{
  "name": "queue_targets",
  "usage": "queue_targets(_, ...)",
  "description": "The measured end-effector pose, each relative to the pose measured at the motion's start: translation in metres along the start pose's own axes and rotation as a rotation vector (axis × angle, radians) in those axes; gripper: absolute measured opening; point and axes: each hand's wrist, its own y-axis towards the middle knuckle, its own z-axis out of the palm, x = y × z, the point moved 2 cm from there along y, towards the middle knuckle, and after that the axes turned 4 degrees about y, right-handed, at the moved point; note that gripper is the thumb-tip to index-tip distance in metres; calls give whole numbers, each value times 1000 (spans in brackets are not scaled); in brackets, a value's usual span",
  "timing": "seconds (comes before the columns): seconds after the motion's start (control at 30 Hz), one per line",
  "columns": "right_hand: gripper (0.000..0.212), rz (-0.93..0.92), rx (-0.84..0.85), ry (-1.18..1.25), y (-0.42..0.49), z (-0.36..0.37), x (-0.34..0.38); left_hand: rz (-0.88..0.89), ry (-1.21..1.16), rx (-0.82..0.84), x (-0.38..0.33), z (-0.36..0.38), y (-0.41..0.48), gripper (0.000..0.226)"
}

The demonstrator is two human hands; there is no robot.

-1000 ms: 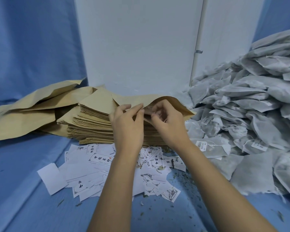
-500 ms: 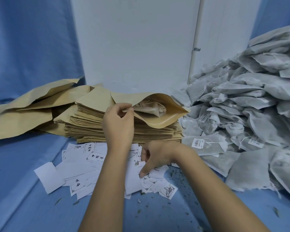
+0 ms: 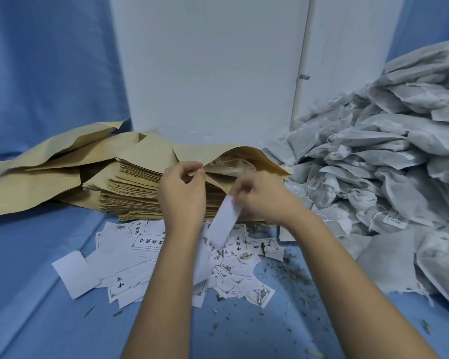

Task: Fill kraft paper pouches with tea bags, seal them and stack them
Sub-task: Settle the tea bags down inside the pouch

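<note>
A kraft paper pouch (image 3: 267,161) lies open-mouthed on top of a stack of flat kraft pouches (image 3: 135,195), with a tea bag (image 3: 228,165) showing inside it. My left hand (image 3: 182,193) pinches the near lip of the pouch's mouth. Just to the right, my right hand (image 3: 262,200) pinches one end of a white paper slip (image 3: 223,224), which hangs down in front of the stack, below the pouch's mouth. The hand is blurred by motion.
A big heap of grey tea bags (image 3: 389,164) fills the right side. Loose printed white slips (image 3: 166,257) lie scattered on the blue cloth in front of the stack. Larger kraft sheets (image 3: 36,177) lie at left. A white wall panel (image 3: 208,68) stands behind. Tea crumbs (image 3: 288,270) dot the cloth.
My right hand left the pouch mouth, dropped to the scattered slips, and has come back up holding a white slip. My left hand kept its pinch on the pouch's lip.
</note>
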Motion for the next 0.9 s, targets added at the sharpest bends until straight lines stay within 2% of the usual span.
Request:
queue_targets(0.13,14,-206,-637,213,-5,-25,-3,32,7,-10,1,0,-1,9)
queue_targets(0.2,12,-328,-783,164,-11,-25,-8,54,13,-20,2,1,-1,9)
queue_targets(0.23,12,-368,-777,114,-12,-22,-11,64,12,-24,2,1,-2,9)
queue_targets(0.37,12,-427,-560,-204,-8,-7,-16,130,7,-41,2,3,-4,9)
queue_targets(0.57,20,-208,-423,-248,14,2,-11,285,-90,-99,-3,2,-12,13)
queue_targets(0.7,26,-55,-294,-340,37,-1,0,283,-158,-117,-1,-2,-11,21)
queue_targets(0.8,9,14,-164,-412,51,1,9,266,-171,-129,-1,-2,-11,29)
queue_targets(0.83,11,16,-132,-433,53,2,11,263,-170,-128,-1,-1,-12,29)
queue_targets(0.9,30,23,-100,-461,58,4,13,258,-175,-121,-1,0,-13,27)
